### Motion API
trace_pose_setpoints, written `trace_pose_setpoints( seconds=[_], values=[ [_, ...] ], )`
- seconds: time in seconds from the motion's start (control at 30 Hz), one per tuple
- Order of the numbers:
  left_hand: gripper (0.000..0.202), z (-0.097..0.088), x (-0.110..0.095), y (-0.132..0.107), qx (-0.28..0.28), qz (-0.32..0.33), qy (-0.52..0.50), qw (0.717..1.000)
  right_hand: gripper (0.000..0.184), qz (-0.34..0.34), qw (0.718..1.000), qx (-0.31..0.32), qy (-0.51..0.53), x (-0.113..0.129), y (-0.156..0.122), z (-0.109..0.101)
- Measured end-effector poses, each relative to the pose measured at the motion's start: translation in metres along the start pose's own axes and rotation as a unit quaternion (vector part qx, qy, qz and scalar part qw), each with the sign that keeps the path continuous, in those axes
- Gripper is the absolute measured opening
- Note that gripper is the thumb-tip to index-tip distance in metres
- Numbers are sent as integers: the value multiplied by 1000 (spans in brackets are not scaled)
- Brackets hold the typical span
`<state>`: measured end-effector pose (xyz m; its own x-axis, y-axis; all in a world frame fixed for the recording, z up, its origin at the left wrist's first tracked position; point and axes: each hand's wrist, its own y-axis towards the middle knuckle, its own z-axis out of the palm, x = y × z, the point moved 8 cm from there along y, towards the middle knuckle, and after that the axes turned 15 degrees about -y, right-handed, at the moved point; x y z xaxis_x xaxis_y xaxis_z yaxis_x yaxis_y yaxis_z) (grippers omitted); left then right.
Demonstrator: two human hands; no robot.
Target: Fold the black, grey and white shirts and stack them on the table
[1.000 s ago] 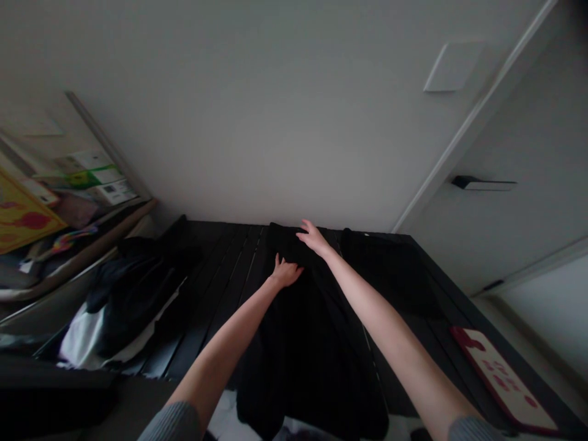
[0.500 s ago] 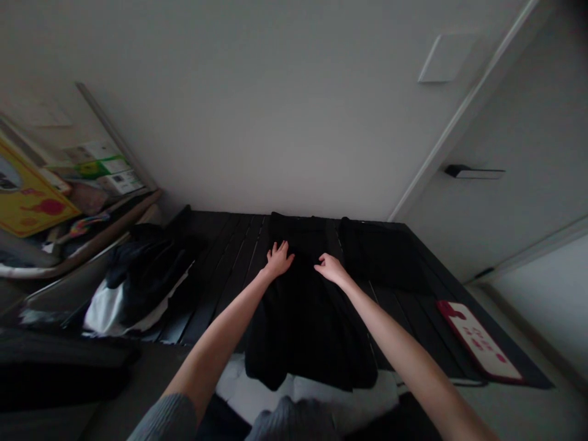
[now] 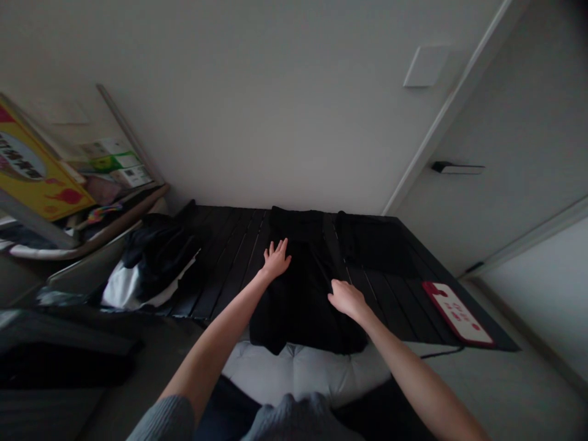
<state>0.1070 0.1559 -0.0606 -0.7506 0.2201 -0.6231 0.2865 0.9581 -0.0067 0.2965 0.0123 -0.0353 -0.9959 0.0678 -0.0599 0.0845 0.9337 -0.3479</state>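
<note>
A black garment (image 3: 307,312) lies spread across the dark slatted table (image 3: 225,251), its near end hanging over the front edge. My left hand (image 3: 276,260) rests on its upper left part with fingers spread. On its right side, my right hand (image 3: 348,298) is closed, fingers curled at the cloth's edge. The dark fabric makes its folds and exact shape hard to make out. Another black cloth piece (image 3: 376,245) lies flat to the right, near the wall.
A heap of black and white clothing (image 3: 156,269) sits on the table's left end. At the right lies a red-rimmed white board (image 3: 459,312). A cart with a yellow box (image 3: 50,184) stands far left, and a grey cushion (image 3: 303,370) is between my legs and the table.
My right hand has moved nearer to me and right, closing at the garment's edge. The left hand stays spread on the cloth. The whole view has shifted slightly.
</note>
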Motion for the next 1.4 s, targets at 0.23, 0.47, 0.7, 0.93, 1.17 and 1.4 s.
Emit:
trace_pose_setpoints(
  seconds=[0.23,0.47,0.7,0.93,1.17,1.4],
  values=[
    [67,4,8,-19,7,3,51,999,31,-16,994,-104,-3,41,-44,-44],
    [59,1,11,-57,13,35,90,995,30,-182,979,-70,51,98,-59,7],
    [50,-8,21,-117,18,104,107,989,41,-313,939,-101,98,83,-65,6],
    [49,-24,27,-162,91,163,97,978,88,-402,912,-80,-19,64,-70,22],
    [95,-36,20,-191,221,208,129,944,113,-433,885,-130,-112,56,-69,43],
    [108,-32,18,-194,248,221,192,924,99,-442,879,-148,-99,63,-64,37]
  ],
)
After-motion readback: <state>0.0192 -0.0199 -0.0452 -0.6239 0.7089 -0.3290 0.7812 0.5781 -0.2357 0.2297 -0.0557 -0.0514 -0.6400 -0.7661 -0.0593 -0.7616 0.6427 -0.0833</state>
